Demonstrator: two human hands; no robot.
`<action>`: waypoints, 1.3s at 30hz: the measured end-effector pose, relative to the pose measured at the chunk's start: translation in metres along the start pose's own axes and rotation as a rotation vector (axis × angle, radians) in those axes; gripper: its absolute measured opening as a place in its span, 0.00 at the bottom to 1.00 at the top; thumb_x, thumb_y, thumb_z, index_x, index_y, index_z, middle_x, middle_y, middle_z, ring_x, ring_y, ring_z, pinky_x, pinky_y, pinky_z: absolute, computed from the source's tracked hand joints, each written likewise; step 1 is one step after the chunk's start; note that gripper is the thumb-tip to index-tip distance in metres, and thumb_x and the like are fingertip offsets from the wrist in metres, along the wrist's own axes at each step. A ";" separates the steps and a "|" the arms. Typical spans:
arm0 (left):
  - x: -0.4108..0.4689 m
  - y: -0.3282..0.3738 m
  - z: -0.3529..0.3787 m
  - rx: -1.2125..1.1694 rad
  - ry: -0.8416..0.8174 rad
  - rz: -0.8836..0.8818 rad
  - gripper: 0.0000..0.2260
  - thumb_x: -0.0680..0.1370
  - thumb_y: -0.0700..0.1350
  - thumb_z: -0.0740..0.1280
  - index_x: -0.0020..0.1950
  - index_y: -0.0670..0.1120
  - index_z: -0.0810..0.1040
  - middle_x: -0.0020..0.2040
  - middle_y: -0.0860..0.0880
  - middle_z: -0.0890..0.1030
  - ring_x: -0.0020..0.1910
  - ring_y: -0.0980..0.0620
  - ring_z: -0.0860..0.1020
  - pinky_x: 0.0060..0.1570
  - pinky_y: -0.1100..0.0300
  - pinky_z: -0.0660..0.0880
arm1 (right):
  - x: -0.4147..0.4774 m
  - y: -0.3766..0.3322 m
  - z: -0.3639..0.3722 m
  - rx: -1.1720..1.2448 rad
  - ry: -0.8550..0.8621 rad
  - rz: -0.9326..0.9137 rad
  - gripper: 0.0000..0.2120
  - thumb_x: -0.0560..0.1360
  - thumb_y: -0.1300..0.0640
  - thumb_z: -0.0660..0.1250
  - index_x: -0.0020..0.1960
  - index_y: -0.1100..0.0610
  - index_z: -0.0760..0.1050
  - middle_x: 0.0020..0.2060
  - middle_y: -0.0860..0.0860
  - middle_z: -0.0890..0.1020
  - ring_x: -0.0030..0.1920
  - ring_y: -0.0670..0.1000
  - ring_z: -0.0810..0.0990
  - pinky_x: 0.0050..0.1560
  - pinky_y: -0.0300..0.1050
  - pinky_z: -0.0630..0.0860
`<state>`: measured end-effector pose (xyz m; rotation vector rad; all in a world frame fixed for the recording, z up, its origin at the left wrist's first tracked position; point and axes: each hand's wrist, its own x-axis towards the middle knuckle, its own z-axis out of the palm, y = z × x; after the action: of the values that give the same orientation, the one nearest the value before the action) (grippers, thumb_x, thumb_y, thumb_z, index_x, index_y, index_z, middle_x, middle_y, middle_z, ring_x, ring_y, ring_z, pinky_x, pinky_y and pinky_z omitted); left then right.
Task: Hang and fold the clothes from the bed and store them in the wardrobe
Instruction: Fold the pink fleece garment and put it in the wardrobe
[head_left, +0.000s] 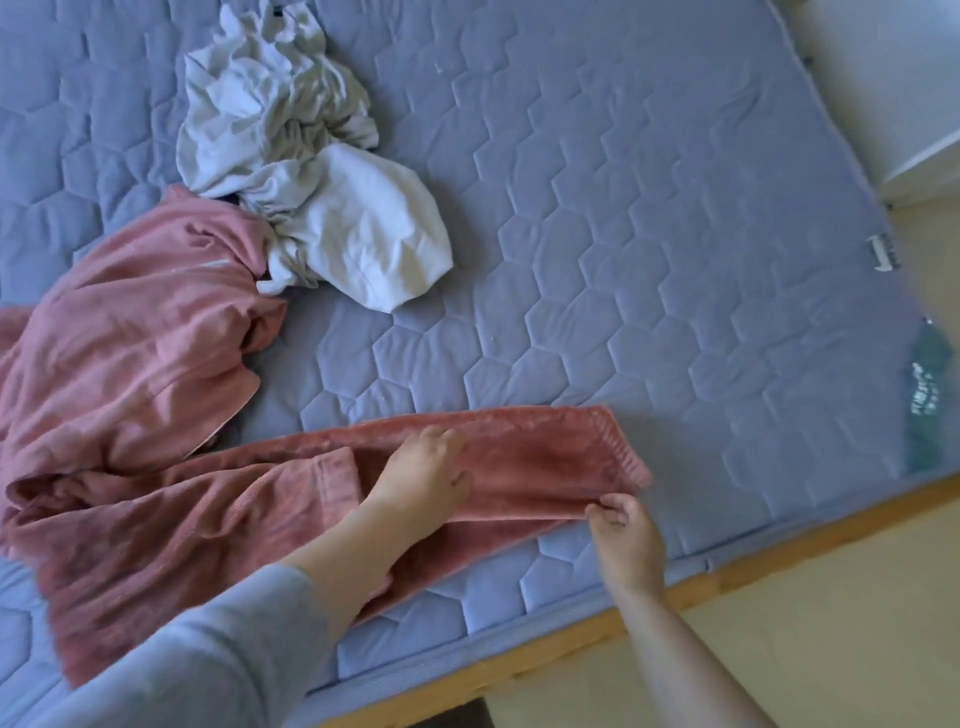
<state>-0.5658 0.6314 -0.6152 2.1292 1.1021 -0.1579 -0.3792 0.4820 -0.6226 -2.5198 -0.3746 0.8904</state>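
Observation:
Pink fleece trousers (545, 462) lie stretched along the near edge of the bed (649, 234), one leg reaching right. My left hand (426, 478) rests flat on that leg with its fingers straight. My right hand (623, 530) pinches the leg's near edge close to the cuff. A second pink fleece garment (130, 353) lies crumpled at the left. Behind it sits a heap of white and pale grey clothes (306, 156).
The bed has a blue quilted cover and a wooden frame (779, 551) along its near side. Beige floor (779, 649) lies to the right and below. A white piece of furniture (893, 88) stands at the top right corner.

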 end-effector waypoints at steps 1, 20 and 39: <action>0.013 0.009 0.005 0.018 -0.014 0.009 0.14 0.76 0.45 0.62 0.61 0.45 0.76 0.56 0.47 0.76 0.55 0.45 0.75 0.50 0.56 0.70 | 0.006 0.004 -0.005 -0.008 0.032 -0.020 0.11 0.73 0.62 0.72 0.55 0.63 0.78 0.48 0.61 0.83 0.52 0.61 0.80 0.55 0.53 0.75; 0.152 0.085 0.050 -0.009 -0.251 -0.149 0.15 0.70 0.60 0.72 0.41 0.51 0.74 0.39 0.54 0.75 0.42 0.51 0.76 0.33 0.61 0.66 | 0.071 0.013 -0.024 0.499 -0.171 0.162 0.07 0.76 0.58 0.70 0.49 0.62 0.77 0.43 0.56 0.82 0.49 0.56 0.82 0.57 0.58 0.78; 0.057 0.067 -0.087 0.072 0.047 0.149 0.14 0.74 0.49 0.69 0.34 0.49 0.65 0.39 0.51 0.71 0.47 0.43 0.75 0.44 0.53 0.70 | -0.049 -0.069 -0.026 0.538 0.032 -0.242 0.13 0.69 0.60 0.73 0.50 0.47 0.78 0.38 0.43 0.83 0.38 0.45 0.80 0.42 0.40 0.77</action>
<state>-0.4981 0.7004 -0.5384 2.2804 0.9725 -0.0792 -0.4066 0.5150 -0.5449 -1.9467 -0.3623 0.7358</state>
